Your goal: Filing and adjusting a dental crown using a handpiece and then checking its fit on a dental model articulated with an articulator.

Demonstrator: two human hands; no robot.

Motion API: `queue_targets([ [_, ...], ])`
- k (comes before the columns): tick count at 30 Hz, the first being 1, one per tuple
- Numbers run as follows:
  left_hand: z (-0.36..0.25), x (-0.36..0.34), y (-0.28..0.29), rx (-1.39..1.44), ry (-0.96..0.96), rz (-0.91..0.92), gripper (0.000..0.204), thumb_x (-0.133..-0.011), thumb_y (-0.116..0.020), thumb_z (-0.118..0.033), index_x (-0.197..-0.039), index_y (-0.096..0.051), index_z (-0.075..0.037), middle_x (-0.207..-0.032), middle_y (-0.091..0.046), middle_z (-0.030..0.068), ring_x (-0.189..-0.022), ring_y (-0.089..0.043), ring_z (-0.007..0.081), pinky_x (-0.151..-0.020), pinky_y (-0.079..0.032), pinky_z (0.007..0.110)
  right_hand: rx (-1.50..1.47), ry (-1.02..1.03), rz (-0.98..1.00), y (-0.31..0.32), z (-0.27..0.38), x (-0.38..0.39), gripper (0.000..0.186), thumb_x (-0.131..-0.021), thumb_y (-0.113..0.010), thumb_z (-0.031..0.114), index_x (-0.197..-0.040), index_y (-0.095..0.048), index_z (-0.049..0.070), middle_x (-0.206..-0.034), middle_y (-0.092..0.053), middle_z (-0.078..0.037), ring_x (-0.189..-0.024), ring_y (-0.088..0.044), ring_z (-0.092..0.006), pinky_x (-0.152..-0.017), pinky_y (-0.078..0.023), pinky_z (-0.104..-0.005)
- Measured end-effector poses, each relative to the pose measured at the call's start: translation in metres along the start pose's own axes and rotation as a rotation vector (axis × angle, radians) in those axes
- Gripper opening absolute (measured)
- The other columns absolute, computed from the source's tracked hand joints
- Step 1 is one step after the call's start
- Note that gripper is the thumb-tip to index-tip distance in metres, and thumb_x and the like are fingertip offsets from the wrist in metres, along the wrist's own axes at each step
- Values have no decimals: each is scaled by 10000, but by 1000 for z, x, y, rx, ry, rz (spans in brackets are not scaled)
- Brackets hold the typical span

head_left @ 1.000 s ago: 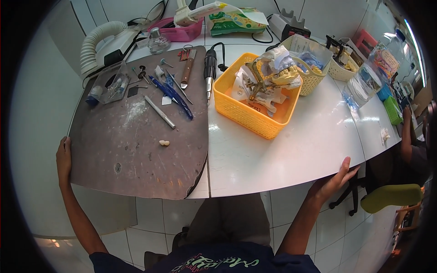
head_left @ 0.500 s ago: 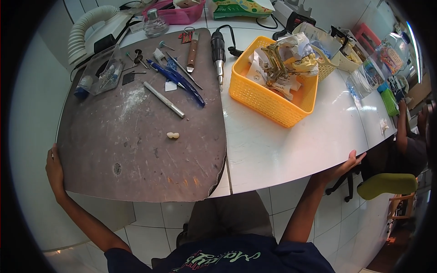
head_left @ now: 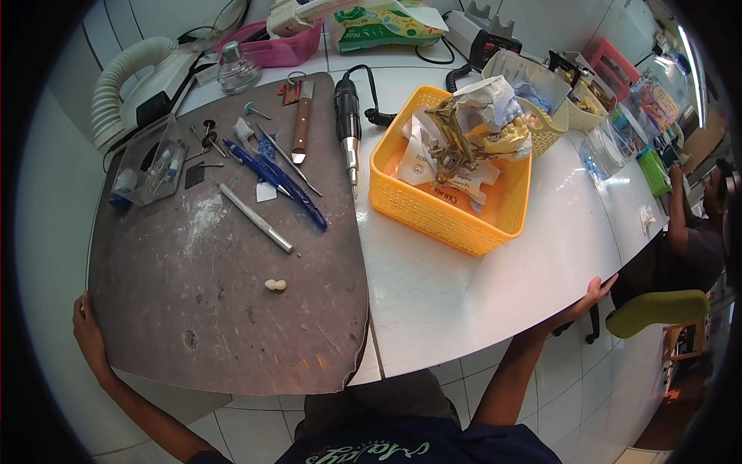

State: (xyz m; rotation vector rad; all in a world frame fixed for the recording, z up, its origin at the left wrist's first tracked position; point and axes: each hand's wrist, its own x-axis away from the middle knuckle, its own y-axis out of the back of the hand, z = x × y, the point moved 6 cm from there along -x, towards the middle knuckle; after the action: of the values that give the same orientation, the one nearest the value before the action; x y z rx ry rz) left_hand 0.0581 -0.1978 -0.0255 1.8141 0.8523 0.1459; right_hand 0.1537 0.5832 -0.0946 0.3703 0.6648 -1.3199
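Observation:
My left hand lies along the left edge of the dark mat, fingers stretched out and nothing in them. At the right, my right hand touches the white table's front edge, its fingers extended and partly hidden by the edge. Between the hands, a small pale piece shaped like joined tooth crowns sits on the mat. Beyond it lie a silver metal rod, a long blue tool, a thin metal probe and a wooden-handled knife. A black and silver rotary handpiece lies along the mat's right side.
A yellow basket holds papers and gold-coloured wrapping. Small tools fill a clear box at the left, near a white hose and a glass bottle. A green chair and another person are at the far right.
My view has tilted up, so the table and everything on it appear lower. Both hands stay at the table edges, and nothing on the mat has been moved.

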Motion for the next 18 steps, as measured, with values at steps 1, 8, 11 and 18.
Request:
queue_targets([
  [1,0,2,1,-4,20,8,618,-946,-403,-551,-1238,-563,-31,-1157,-618,181,-1044,-597,291,-938,-418,364,-162,-148,-28,-9,10,3,585,-958,-328,358,-1450,-215,62,-1472,-227,-213,-1280,-383,-314,-1039,-383,-464],
  [8,1,3,3,-3,11,5,612,-952,-412,-533,-1242,-550,-13,-1187,-603,186,-1079,-574,304,-960,-399,360,-297,-296,-107,-13,14,4,649,-922,-375,399,-1459,-223,67,-1397,-345,-181,-1265,-408,-291,-1022,-380,-431],
  [11,2,0,2,-20,-10,10,603,-959,-403,-522,-1240,-549,-9,-1182,-604,184,-1080,-573,311,-960,-398,360,-299,-292,-130,-13,14,2,653,-920,-366,411,-1461,-226,74,-1394,-347,-187,-1257,-415,-299,-1013,-388,-432],
  [18,0,1,3,-29,-23,-1,577,-966,-398,-505,-1211,-555,-7,-1140,-616,182,-1058,-583,304,-936,-407,361,-203,-290,-104,-15,19,3,676,-905,-308,426,-1470,-187,75,-1407,-300,-227,-1263,-403,-330,-987,-407,-476],
])
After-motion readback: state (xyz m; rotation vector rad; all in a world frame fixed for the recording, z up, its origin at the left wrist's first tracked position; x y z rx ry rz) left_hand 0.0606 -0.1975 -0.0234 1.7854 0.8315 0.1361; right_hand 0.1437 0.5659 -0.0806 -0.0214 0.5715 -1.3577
